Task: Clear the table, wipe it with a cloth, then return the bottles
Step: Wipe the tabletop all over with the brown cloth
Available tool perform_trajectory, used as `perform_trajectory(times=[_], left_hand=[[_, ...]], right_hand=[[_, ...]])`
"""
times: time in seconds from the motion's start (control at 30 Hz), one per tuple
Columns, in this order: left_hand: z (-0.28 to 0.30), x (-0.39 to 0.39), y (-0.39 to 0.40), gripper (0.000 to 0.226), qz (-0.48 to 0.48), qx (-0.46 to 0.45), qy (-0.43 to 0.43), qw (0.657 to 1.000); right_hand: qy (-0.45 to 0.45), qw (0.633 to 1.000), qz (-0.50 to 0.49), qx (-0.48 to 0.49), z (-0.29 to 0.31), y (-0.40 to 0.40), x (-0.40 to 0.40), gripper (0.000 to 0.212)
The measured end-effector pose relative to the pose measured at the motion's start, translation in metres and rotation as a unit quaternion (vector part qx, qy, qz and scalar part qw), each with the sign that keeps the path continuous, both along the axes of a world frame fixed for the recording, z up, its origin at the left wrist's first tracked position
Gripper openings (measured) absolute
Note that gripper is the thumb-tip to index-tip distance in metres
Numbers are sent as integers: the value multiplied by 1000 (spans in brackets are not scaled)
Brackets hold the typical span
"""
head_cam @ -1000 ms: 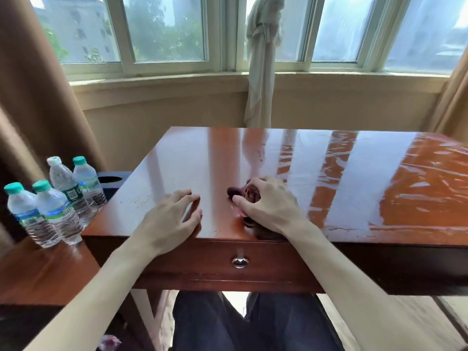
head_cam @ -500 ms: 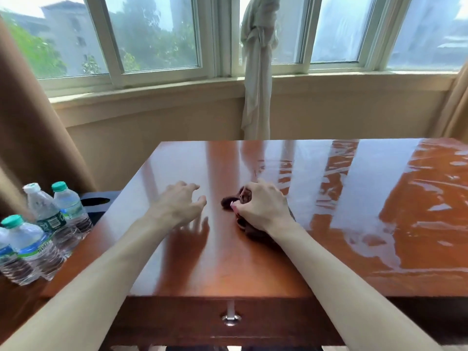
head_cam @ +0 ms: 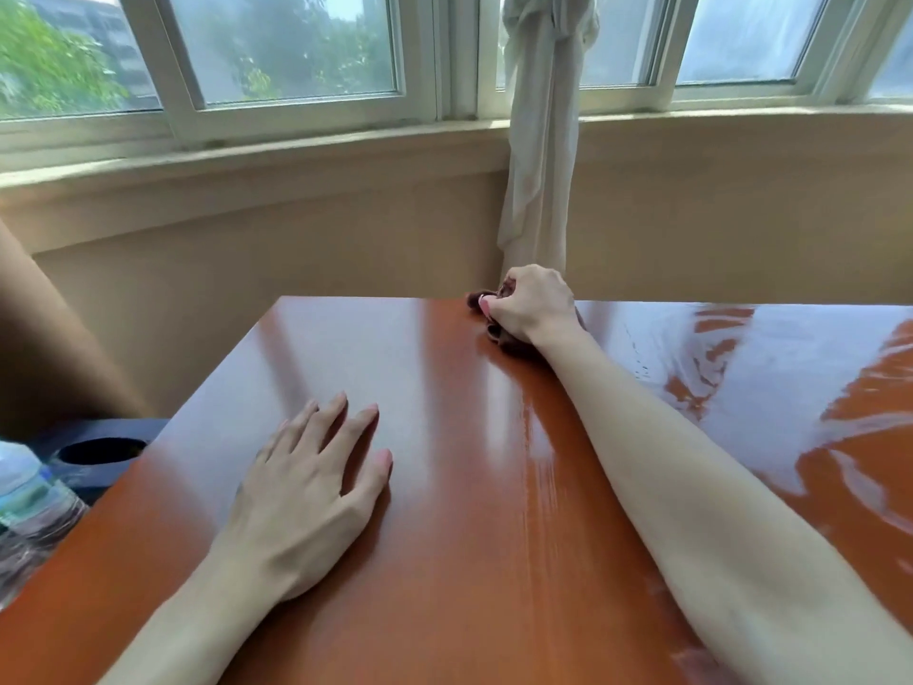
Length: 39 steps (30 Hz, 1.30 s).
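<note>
The right hand (head_cam: 531, 304) reaches to the far edge of the table (head_cam: 444, 487), its fingers curled tightly around a dark, bunched cloth (head_cam: 509, 341) that it presses against the glossy reddish wood. Bits of the cloth show at the fingertips and under the heel of the hand; most of it is hidden by the grip. The right forearm stretches across the tabletop from the near right.

The left hand (head_cam: 306, 491) lies flat on the near left part of the table, palm down, fingers straight and slightly spread, holding nothing.

A bottle (head_cam: 29, 506) with a blue and green label stands off the table's left edge, low at the left border and only partly in view. Just beyond it sits a dark box (head_cam: 99, 449) with a round opening on top.

Beyond the table, a tied pale curtain (head_cam: 541, 140) hangs in front of the windows (head_cam: 296, 47).
</note>
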State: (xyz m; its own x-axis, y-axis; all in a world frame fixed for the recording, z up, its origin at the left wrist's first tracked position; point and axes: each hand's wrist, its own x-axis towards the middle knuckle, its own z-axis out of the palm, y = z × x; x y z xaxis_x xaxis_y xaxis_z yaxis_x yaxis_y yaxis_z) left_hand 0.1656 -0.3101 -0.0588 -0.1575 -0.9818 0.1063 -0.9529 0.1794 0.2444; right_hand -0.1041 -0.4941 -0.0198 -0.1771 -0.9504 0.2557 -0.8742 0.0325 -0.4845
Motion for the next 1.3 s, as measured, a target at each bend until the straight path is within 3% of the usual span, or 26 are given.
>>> perform_trajectory(times=[0.2,0.37,0.57,0.67,0.8,0.97,1.13,1.3], left_hand=[[6,-3,4,85,11,21,2,1000],[7,-4,6,66,5,25,-15,1000],[9,0,7,66,-8,46,-23,999],[8,0,5,66,-10,48,-20,999],[11,-2,7,74,-13,38,-12,999],[3,1,2,63,-15,10,-3,1000],[1,2,-1,70,-1,-3,15,1000],[1,0,2,73,11,-3,16,1000]], right_hand=[[41,999,21,15,-5,30,2,25],[31,994,89,60,2,151,20,17],[56,991,120,-13,-6,327,41,36],[59,988,142,-15,-7,367,44,36],[57,990,128,-6,-2,315,41,32],[61,996,69,10,-3,173,24,30],[33,999,11,2,-2,43,6,35],[34,999,-17,4,-2,-19,0,36]])
